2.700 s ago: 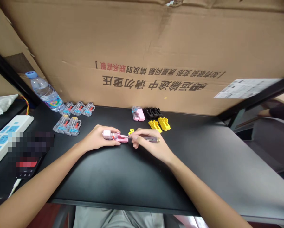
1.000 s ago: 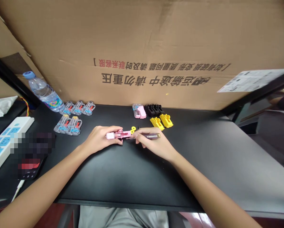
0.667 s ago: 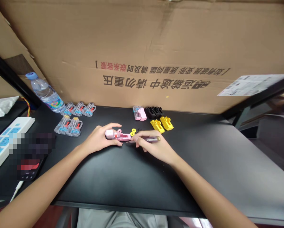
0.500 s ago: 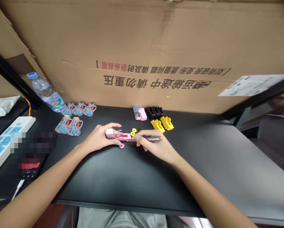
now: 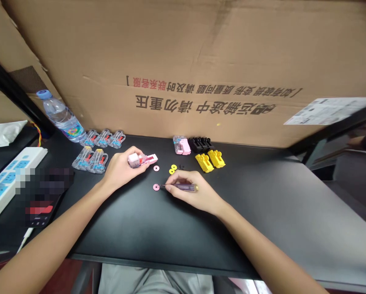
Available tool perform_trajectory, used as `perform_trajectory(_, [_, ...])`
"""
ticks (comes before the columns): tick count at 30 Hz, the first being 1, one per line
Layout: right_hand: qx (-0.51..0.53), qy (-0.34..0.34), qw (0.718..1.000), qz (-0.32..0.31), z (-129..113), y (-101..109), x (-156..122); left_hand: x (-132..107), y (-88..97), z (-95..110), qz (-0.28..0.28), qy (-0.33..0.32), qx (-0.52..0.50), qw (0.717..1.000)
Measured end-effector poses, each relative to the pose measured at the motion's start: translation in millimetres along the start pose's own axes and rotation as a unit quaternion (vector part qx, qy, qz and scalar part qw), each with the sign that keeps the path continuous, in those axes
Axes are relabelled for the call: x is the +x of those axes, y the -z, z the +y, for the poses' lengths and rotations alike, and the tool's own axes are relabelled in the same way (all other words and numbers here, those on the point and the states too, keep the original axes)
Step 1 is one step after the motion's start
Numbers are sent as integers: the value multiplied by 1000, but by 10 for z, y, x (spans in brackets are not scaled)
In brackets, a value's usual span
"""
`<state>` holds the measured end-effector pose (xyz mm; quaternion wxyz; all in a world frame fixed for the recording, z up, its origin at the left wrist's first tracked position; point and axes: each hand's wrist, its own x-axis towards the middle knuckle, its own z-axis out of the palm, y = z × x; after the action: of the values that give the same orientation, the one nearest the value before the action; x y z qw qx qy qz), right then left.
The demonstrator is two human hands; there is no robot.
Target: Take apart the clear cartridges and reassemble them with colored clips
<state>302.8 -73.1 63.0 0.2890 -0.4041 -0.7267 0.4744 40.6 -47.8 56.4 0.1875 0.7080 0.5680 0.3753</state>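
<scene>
Forearms (image 5: 75, 210) converge: right hand (image 5: 201, 195) pinches screwdriver (image 5: 185, 187), left hand (image 5: 121, 169) pinches pink-and-clear device (image 5: 143, 159).

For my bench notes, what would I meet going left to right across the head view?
White power strip, water bottle, left hand, pink rings, yellow rings, small black pieces, yellow plastic parts, white label.

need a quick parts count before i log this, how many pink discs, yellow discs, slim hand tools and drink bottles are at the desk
Flat round pink discs: 2
Flat round yellow discs: 2
Slim translucent-handled tool: 1
Clear plastic bottle with blue cap: 1
Total: 6
</scene>
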Motion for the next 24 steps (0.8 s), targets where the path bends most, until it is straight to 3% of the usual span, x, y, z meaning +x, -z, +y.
perform_trajectory(5, [-40,12,999,-12,76,-25,16,-1,-11,-50,-23,15,63,998])
perform_trajectory(10, [-127,53,988,71,186,36,47,8,-7,-31,-21,23,68,997])
perform_trajectory(15, [-184,50,974,120,190,50,69,6,-5,-32,-28,25,55,998])
perform_trajectory(24, [-165,25,980,109,88,137,55,-11,-32,-18,-62,16,12,998])
